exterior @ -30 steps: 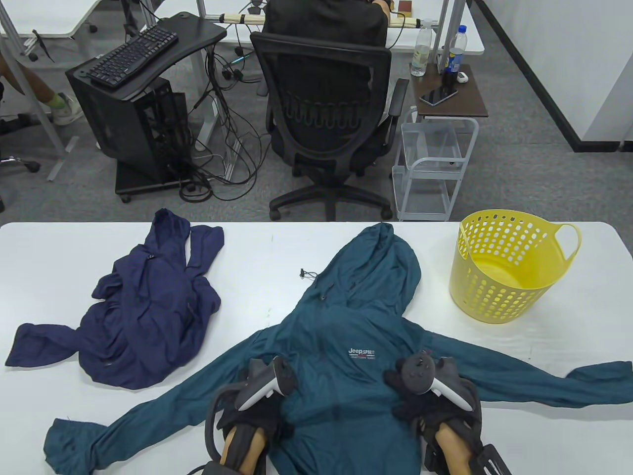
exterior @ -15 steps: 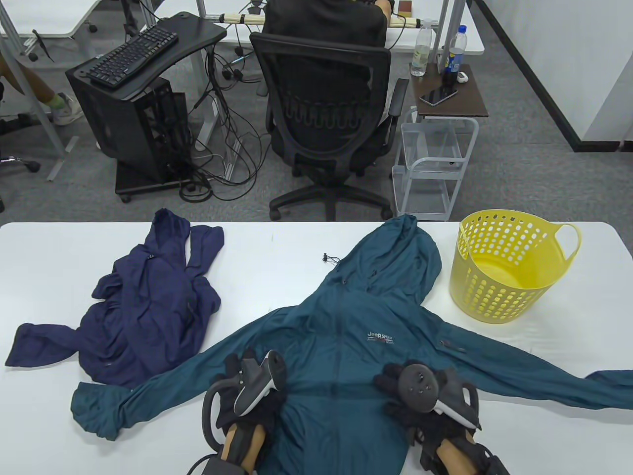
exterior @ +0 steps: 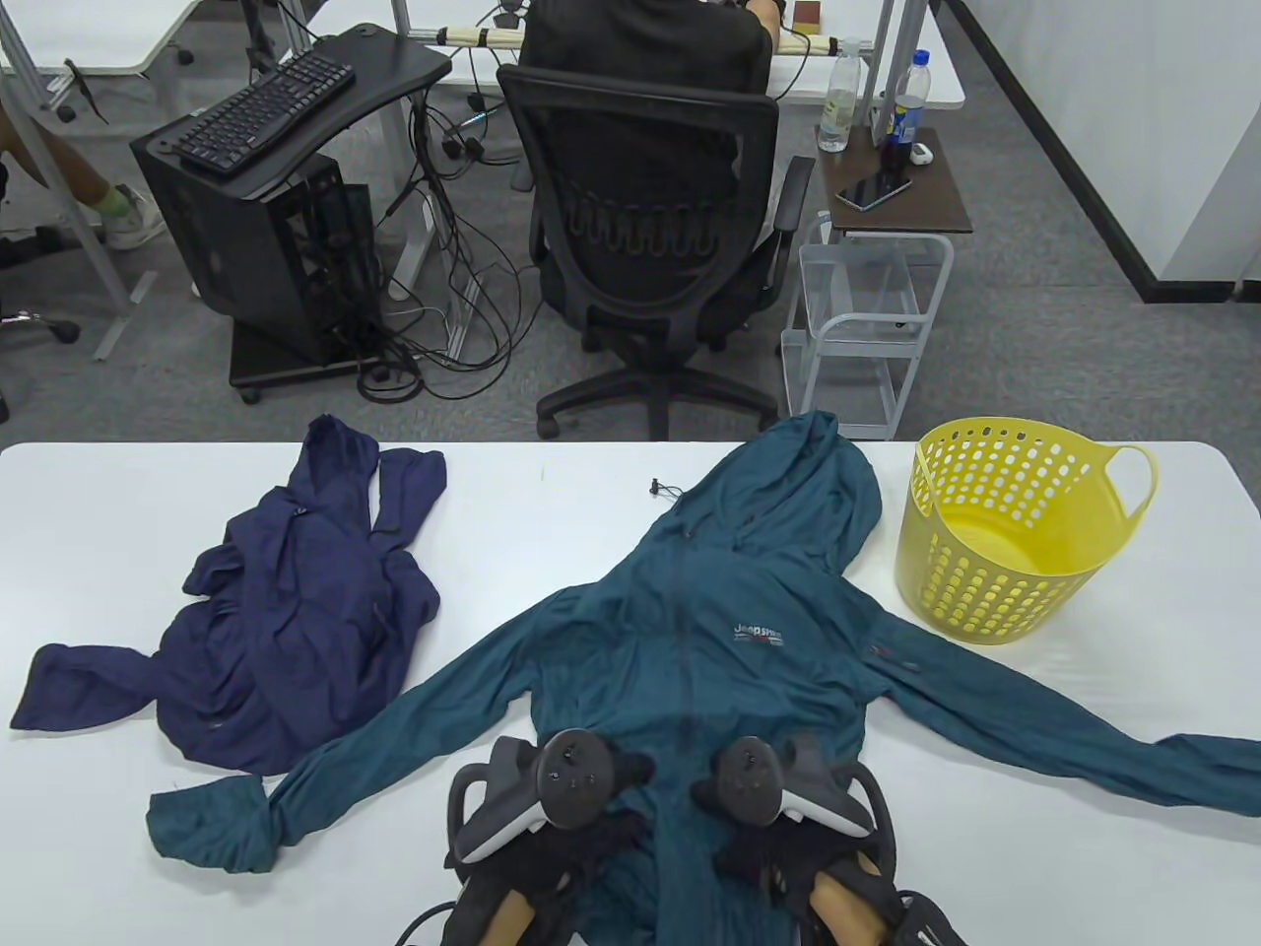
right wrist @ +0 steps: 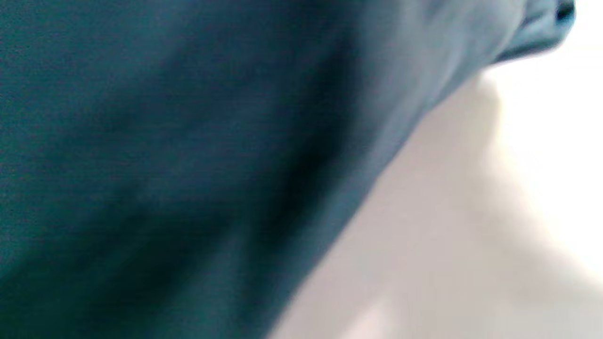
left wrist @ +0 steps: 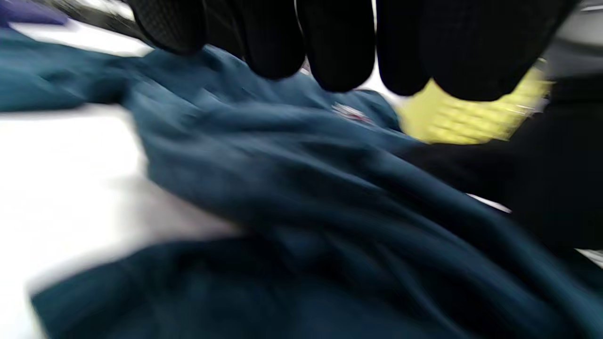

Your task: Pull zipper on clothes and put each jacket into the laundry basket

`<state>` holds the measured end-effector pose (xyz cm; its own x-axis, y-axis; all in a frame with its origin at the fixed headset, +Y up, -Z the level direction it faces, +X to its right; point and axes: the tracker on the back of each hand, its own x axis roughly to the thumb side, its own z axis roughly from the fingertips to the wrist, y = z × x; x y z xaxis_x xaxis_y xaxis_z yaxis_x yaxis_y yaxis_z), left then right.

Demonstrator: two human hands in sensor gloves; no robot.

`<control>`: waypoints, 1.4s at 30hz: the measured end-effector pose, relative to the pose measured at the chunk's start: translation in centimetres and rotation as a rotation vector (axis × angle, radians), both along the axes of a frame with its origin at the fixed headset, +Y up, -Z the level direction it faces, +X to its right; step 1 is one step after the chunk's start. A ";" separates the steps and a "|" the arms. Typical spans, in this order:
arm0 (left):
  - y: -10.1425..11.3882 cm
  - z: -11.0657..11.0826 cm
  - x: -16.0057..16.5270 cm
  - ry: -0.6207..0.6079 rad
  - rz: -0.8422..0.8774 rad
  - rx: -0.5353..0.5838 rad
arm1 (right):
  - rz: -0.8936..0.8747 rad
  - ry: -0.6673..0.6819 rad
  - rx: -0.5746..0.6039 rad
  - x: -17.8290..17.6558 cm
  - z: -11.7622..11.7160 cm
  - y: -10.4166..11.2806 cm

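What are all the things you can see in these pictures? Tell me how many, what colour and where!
teal jacket: 1, teal, spread flat on the table, sleeves out to both sides
navy jacket: 1, dark blue, crumpled on the table's left part
laundry basket: 1, yellow, upright on the table's right part, nothing visible inside
table: 1, white, under everything
office chair: 1, black, behind the table, a person sitting in it
keyboard: 1, black, on a black desk at the back left
bottles: 2, on a small brown side table at the back
left hand: 1, black glove, at the teal jacket's lower hem
right hand: 1, black glove, at the hem beside it
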<state>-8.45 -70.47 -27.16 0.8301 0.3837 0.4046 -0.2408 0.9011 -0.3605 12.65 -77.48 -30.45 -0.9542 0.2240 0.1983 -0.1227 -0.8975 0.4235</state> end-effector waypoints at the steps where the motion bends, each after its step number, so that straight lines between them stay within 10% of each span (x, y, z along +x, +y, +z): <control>1: -0.3 0.4 0.9 -0.065 0.000 -0.046 | -0.011 -0.032 0.001 0.6 -0.4 -0.1; 19: -6.4 4.3 9.2 -0.269 -0.440 -0.187 | -0.023 -0.190 0.069 3.7 -1.7 -0.9; 28: -6.2 5.3 11.2 -0.156 -0.497 0.106 | -0.024 -0.184 0.077 3.6 -1.6 -0.9; 42: -3.9 -0.5 2.8 0.255 0.156 -0.085 | -0.565 -0.036 0.230 4.2 3.8 7.5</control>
<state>-5.70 -74.41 -27.62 0.8291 0.5379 0.1524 -0.4661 0.8156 -0.3430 16.82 -69.99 -26.61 -0.7069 0.6530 0.2717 -0.6174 -0.7572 0.2132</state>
